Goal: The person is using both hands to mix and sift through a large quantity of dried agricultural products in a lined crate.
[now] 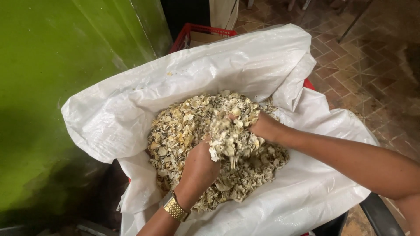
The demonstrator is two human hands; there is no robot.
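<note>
Flakes: pale dried flakes [188,126] fill the white woven sack [245,61].
Grip: our left hand [200,165] and right hand [258,126] are cupped together around one clump [229,137].
Doing it well: we'd lift low over the sack, palms pressed inward, so crumbs fall inside.

Warm, dim indoor light from above; white sack [245,57] brightest, near glare; deep shadow low on the green wall [48,87]; floor tiles [372,57] murky; slight motion blur at the falling flakes [229,140].

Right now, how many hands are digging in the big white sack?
2. The left hand, with a gold wristwatch, scoops pale dried flakes at the front. The right hand is partly buried in them further back in the white woven sack.
</note>
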